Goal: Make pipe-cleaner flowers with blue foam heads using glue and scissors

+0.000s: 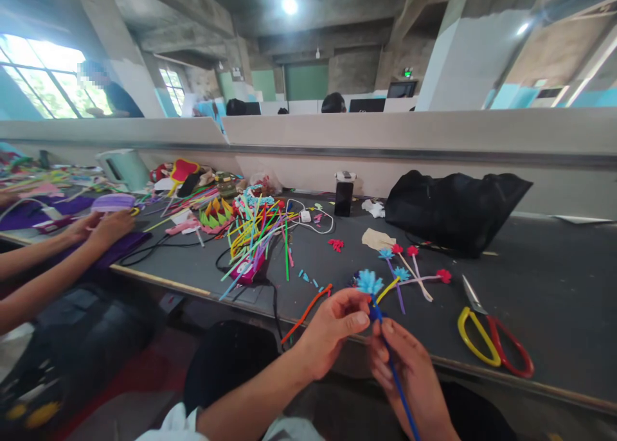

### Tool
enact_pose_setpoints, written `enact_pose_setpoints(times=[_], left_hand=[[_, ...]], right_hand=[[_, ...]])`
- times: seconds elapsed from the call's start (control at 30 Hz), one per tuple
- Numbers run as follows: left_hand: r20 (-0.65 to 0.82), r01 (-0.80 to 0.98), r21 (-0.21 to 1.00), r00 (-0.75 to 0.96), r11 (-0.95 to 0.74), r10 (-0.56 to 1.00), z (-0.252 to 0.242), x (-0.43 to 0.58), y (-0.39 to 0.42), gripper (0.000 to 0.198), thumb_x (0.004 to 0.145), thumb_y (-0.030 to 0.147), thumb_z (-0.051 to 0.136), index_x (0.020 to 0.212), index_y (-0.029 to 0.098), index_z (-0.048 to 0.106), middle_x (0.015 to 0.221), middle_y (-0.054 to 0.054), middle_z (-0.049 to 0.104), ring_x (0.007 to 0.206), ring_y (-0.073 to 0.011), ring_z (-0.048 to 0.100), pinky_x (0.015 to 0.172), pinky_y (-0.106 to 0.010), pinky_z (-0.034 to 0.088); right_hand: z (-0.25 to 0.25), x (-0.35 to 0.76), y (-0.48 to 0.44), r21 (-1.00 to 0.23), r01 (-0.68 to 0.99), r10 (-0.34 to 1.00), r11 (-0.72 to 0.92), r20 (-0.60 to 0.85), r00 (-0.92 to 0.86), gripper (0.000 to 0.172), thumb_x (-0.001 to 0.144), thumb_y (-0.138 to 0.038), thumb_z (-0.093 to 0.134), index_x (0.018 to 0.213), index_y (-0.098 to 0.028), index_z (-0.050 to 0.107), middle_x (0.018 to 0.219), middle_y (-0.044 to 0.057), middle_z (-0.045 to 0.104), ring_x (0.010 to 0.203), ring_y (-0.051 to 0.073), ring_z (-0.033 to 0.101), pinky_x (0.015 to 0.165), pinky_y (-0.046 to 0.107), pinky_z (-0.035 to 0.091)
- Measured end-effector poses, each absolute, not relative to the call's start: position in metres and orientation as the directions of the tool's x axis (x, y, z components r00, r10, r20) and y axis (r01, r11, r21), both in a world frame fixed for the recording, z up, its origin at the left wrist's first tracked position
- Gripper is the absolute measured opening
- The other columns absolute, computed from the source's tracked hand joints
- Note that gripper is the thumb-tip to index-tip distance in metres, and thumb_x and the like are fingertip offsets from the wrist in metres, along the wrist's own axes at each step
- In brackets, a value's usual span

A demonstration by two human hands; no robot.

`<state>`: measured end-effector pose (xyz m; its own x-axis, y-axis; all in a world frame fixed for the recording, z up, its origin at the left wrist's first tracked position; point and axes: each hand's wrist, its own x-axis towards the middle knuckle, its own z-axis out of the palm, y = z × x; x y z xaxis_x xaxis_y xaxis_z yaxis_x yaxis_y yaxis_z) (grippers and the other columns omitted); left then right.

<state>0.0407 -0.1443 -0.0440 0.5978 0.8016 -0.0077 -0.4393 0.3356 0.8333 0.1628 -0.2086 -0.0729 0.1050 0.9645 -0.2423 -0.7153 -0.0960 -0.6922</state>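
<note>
Just above the table's front edge, my right hand is closed around the dark blue stem of a pipe-cleaner flower with a light blue fringed head. The stem runs down toward me past my fingers. My left hand pinches the flower just under its head, at a dark blue part that the fingers partly cover. Beyond my hands lie several finished flowers with red heads and blue heads on crossed stems. An orange pipe cleaner rests left of my left hand.
Scissors with yellow and red handles lie at the right. A black bag and a phone stand at the back. Loose pipe cleaners are heaped left of centre. Another person's hands work at the far left.
</note>
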Motion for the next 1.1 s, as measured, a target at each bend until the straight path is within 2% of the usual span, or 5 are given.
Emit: enact_pose_setpoints(times=[0.2, 0.3, 0.4, 0.6, 1.1], left_hand=[[0.094, -0.004, 0.994, 0.490, -0.105, 0.866, -0.058, 0.006, -0.121, 0.022, 0.084, 0.037, 0.065, 0.083, 0.017, 0.074, 0.079, -0.006, 0.063, 0.072, -0.0142, 0.053, 0.069, -0.026, 0.041], [0.335, 0.347, 0.810, 0.390, -0.474, 0.858, -0.068, -0.020, -0.077, 0.019, 0.087, 0.031, 0.058, 0.081, 0.019, 0.072, 0.081, -0.006, 0.062, 0.076, -0.0169, 0.057, 0.072, -0.029, 0.045], [0.302, 0.615, 0.613, 0.396, -0.495, 0.867, -0.084, -0.038, -0.037, 0.021, 0.081, 0.027, 0.062, 0.099, 0.019, 0.070, 0.104, -0.008, 0.059, 0.084, -0.0181, 0.059, 0.076, -0.031, 0.049], [0.225, 0.640, 0.502, 0.553, -0.582, 0.802, -0.110, -0.029, -0.020, 0.039, 0.072, 0.029, 0.075, 0.111, 0.022, 0.070, 0.118, -0.011, 0.060, 0.109, -0.0274, 0.056, 0.100, -0.045, 0.040], [0.212, 0.639, 0.436, 0.612, -0.634, 0.762, -0.120, -0.014, 0.035, 0.023, 0.089, 0.011, 0.049, 0.086, 0.015, 0.071, 0.096, -0.010, 0.066, 0.097, -0.0206, 0.061, 0.093, -0.036, 0.047]], right_hand=[[-0.088, 0.237, -0.196, -0.859, -0.512, 0.854, 0.034, -0.242, 0.461, 0.034, 0.067, -0.042, 0.079, 0.085, -0.016, 0.067, 0.062, -0.003, 0.055, 0.047, 0.005, 0.044, 0.039, 0.016, 0.033], [-0.102, 0.274, -0.186, -0.940, -0.334, 0.729, 0.075, -0.177, 0.661, 0.039, 0.062, -0.042, 0.082, 0.087, -0.015, 0.069, 0.068, -0.001, 0.060, 0.051, 0.007, 0.050, 0.042, 0.016, 0.040], [-0.114, 0.297, -0.175, -0.961, -0.259, 0.634, 0.095, -0.142, 0.760, 0.040, 0.059, -0.043, 0.082, 0.085, -0.016, 0.069, 0.066, -0.003, 0.059, 0.051, 0.006, 0.050, 0.042, 0.015, 0.041], [-0.130, 0.305, -0.161, -0.964, -0.248, 0.577, 0.093, -0.150, 0.802, 0.044, 0.056, -0.043, 0.083, 0.087, -0.016, 0.068, 0.070, -0.003, 0.061, 0.053, 0.007, 0.052, 0.042, 0.015, 0.043], [-0.140, 0.296, -0.149, -0.972, -0.224, 0.578, 0.076, -0.140, 0.804, 0.045, 0.056, -0.042, 0.083, 0.089, -0.015, 0.068, 0.068, -0.002, 0.061, 0.053, 0.007, 0.052, 0.042, 0.015, 0.044]])
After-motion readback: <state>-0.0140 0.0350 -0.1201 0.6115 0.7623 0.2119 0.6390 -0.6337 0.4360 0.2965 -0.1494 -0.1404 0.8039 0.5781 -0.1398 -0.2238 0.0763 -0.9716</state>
